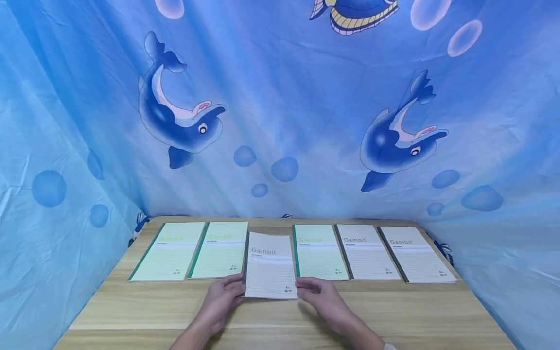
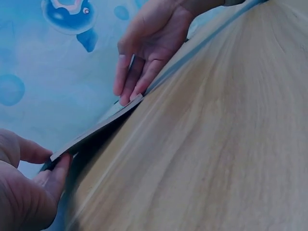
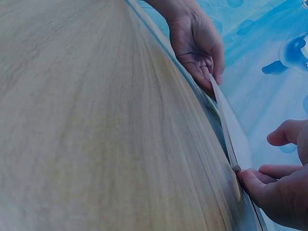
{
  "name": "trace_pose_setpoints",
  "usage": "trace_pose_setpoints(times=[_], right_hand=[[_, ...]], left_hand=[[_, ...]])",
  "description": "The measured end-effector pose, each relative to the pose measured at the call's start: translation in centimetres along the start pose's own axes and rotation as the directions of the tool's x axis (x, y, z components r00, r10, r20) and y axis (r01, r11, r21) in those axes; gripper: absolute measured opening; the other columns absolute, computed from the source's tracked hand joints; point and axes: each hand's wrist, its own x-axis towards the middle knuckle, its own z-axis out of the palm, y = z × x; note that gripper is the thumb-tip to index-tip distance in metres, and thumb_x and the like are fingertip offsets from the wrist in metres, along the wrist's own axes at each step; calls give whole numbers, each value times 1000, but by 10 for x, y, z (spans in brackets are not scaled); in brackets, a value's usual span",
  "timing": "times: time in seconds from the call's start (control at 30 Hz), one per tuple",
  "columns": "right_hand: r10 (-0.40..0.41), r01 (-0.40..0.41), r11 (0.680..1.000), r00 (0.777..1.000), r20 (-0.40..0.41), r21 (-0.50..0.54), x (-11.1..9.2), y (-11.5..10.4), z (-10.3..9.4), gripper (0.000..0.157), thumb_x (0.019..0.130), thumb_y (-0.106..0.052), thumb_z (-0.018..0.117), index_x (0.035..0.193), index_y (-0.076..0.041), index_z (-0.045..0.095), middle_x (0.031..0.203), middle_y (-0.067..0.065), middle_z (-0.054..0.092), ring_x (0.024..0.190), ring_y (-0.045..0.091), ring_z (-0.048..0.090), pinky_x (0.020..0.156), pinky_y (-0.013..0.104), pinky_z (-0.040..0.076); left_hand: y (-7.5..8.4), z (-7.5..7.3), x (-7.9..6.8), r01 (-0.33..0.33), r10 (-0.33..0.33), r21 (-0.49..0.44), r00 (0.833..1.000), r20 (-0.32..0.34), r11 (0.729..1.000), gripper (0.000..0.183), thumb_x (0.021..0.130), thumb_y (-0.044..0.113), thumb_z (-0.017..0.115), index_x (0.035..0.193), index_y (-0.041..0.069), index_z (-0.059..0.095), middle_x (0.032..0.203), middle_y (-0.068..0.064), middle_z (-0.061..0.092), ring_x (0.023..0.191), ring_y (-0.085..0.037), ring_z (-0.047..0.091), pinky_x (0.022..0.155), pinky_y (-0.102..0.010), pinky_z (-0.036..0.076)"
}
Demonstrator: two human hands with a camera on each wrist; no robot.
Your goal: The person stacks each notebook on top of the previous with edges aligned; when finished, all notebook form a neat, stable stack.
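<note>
A cream notebook (image 1: 270, 272) with a dark spine and "Gambit" on its cover is in the middle of the head view, nearer me than the others. My left hand (image 1: 220, 299) pinches its lower left edge, thumb above and fingers beneath. Fingers of my right hand (image 1: 325, 297) touch its lower right side; the right wrist view shows that thumb raised apart from the notebook (image 3: 231, 127). In the left wrist view a dark gap shows under the notebook (image 2: 98, 129), so its near edge is off the table.
Two pale green notebooks (image 1: 170, 253) (image 1: 218, 250) lie to the left on the wooden table (image 1: 393, 316). On the right are another green notebook (image 1: 321, 253) and two cream ones (image 1: 367, 253) (image 1: 417, 255). A blue dolphin-print curtain (image 1: 280, 121) hangs behind the table and along its sides.
</note>
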Motion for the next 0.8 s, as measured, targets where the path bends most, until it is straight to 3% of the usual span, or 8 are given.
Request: trace_pose_setpoints(times=[0.4,0.63,0.8], right_hand=[[-6,5,998,1000,15,62,3,1,3,53,94,-14,69,141,7,55,138,24,63,128,32,64,106,31,56],[29,-29,999,1000,-3,29,5,1,7,60,94,-24,72,141,9,54,140,23,61,131,35,59,112,47,51],[38,-43,985,999,35,167,6,-2,8,62,97,-18,67,144,16,44,141,29,57,131,37,61,110,43,54]], left_hand=[[10,-6,-6,-60,64,-112,997,39,992,51,98,1,57,146,-10,43,138,-29,63,123,-29,67,101,-34,59],[19,-9,-9,-50,56,-180,998,33,982,53,96,-1,58,146,-9,43,133,-23,67,116,-22,71,96,-27,60],[23,-9,-11,-44,51,-212,998,28,976,54,95,-3,58,146,-8,43,131,-21,68,113,-21,72,96,-27,60]])
